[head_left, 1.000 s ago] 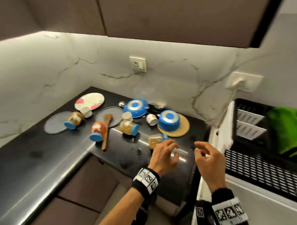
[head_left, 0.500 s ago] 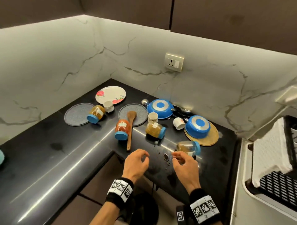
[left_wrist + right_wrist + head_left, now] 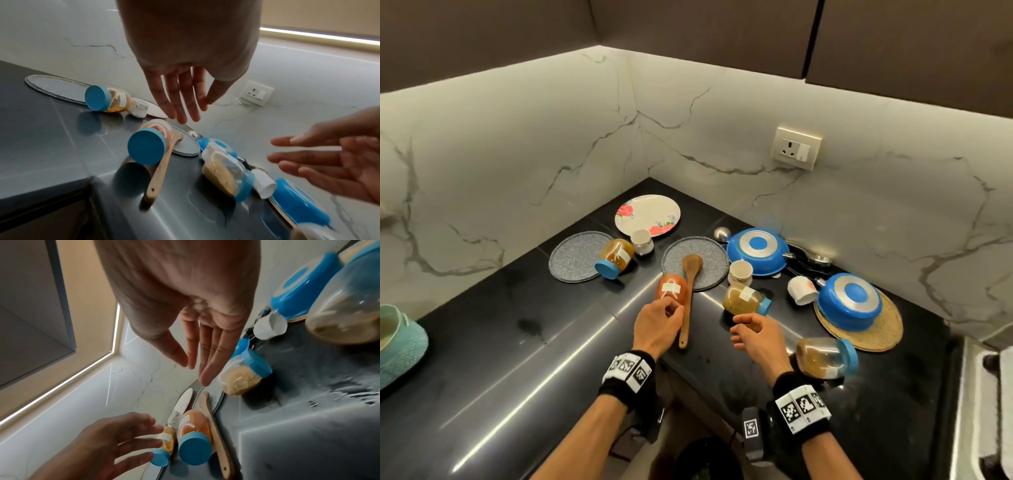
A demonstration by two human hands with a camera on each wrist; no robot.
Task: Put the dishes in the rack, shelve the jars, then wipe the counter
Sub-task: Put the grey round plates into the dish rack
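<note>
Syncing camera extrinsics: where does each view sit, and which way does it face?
Head: above, looking down at the counter corner; both forearms, left hand, right hand.
Left wrist: low, along open fingers toward the orange jar; right hand intrudes.
Right wrist: along the fingers toward the wall corner; left hand intrudes.
Shared: orange jar, wooden spoon.

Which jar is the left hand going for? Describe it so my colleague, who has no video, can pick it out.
Start at the inner corner of the black counter, where the wooden spoon lies partly on a round grey mat. The jar lies on its side just left of the spoon, below the open left hand. Alone among four blue-lidded jars, its contents are orange-red.
</note>
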